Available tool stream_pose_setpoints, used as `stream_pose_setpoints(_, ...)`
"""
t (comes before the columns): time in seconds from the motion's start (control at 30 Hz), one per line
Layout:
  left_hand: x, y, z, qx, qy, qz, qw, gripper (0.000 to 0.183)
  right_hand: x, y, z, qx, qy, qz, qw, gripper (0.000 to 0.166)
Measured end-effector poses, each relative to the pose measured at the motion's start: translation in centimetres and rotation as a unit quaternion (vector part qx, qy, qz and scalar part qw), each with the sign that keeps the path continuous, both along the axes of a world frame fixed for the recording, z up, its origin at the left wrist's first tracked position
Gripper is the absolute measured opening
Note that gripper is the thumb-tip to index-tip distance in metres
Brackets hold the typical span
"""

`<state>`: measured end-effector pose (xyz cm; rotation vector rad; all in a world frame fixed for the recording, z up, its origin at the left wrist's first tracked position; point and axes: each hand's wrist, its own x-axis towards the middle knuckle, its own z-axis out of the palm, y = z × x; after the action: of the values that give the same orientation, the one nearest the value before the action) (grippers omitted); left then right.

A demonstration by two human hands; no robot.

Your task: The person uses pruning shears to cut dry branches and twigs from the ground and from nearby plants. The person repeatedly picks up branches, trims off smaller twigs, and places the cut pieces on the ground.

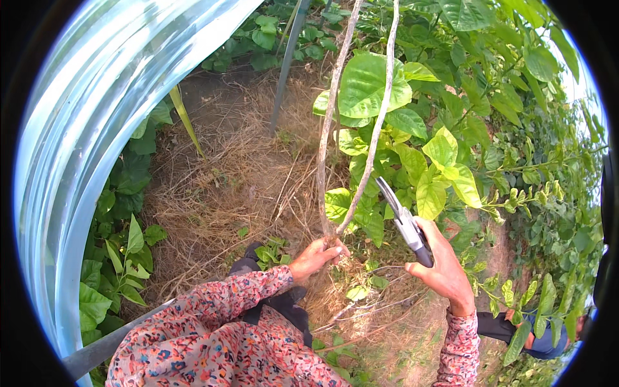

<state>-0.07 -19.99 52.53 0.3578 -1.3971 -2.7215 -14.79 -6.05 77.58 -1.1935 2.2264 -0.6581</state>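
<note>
My left hand (320,258) grips the lower end of a forked bare branch (323,159), whose two long stems rise past the top of the view. To the right, my right hand (441,263) holds a pair of pruning shears (408,230) by the dark handles, with the metal blades pointing up and left. The blades are close to the right stem and a leafy green plant (430,169), but whether they touch anything cannot be told. Both of my sleeves are flowered cloth.
Clear plastic sheeting (96,121) curves along the left. A dark pole (290,63) and a yellow-green stake (186,121) stand in straw-covered soil (217,193). Dense foliage fills the right. A person in a blue top (546,338) is at the lower right. Cut twigs lie below.
</note>
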Motion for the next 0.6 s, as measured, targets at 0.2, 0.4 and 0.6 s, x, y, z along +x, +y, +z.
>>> stream_pose_setpoints(0.2, -0.3, 1.2, 1.1, -0.023, -0.012, -0.051, 0.998, 0.021, 0.0, -0.6, 1.1, 0.023, 0.024, 0.017, 0.999, 0.07)
stream_pose_setpoints(0.4, -0.2, 1.7, 0.0, -0.086, 0.013, -0.105, 0.991, 0.019, -1.3, -1.7, 2.0, 0.036, 0.061, 0.066, 0.995, 0.07)
stream_pose_setpoints(0.6, -0.1, 3.5, -1.3, -0.095, -0.016, -0.116, 0.989, 0.02, -0.4, -0.8, 3.0, 0.073, 0.061, 0.065, 0.993, 0.056)
